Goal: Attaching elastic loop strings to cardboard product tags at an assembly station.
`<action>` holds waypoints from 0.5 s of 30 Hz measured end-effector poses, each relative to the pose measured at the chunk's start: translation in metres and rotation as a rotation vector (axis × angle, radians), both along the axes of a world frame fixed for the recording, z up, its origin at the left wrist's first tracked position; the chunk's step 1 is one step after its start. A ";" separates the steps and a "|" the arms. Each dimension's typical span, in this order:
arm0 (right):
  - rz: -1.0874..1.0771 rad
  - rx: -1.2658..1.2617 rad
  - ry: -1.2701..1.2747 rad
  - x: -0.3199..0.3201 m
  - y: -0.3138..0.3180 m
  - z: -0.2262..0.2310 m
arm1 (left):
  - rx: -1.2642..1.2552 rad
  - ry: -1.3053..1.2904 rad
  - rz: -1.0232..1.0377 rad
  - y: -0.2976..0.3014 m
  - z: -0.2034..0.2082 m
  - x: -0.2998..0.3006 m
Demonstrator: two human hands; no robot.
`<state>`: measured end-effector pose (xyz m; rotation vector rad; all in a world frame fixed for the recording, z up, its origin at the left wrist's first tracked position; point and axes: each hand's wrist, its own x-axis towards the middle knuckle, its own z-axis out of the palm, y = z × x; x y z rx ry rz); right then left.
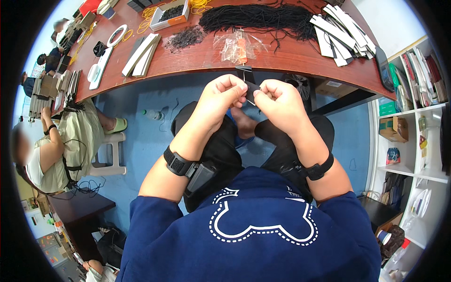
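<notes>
My left hand (220, 99) and my right hand (283, 102) meet over my lap, just off the table's front edge. Both have thumb and fingers pinched on a small flat black piece (252, 89) between them. A thin pale tip (251, 103) pokes out below the piece; I cannot tell what it belongs to. Just beyond my fingers, an orange-handled tool (242, 50) lies under clear tape or film (229, 48), its thin rod reaching over the table edge. Several dark loops (244, 68) sit around that rod.
On the red-brown table (188, 61) lie a bundle of black cords (258, 19), white strips (336, 35), more strips (141, 55) and a box of small black parts (170, 14). A seated person (47, 155) works at left; white shelves (408, 162) stand at right. A bottle (152, 114) lies on the floor.
</notes>
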<state>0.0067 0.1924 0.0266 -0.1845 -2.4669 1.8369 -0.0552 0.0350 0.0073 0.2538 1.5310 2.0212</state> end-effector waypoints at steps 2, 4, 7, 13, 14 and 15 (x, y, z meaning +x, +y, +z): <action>0.009 0.072 -0.068 0.006 0.000 0.008 | 0.074 -0.014 -0.014 0.000 0.002 0.003; 0.023 0.086 -0.079 0.012 0.001 0.006 | 0.168 -0.149 -0.160 -0.002 0.006 0.009; 0.063 -0.003 -0.135 0.024 -0.002 0.010 | 0.291 -0.265 -0.172 -0.009 0.010 0.020; 0.074 0.002 -0.092 0.030 -0.001 -0.011 | -0.197 0.242 -0.215 -0.006 0.000 0.039; 0.073 0.002 -0.091 0.029 -0.001 -0.015 | -0.321 0.541 -0.198 -0.007 -0.002 0.039; 0.054 -0.167 -0.168 0.028 0.000 -0.018 | -0.442 0.841 -0.177 -0.007 -0.004 0.039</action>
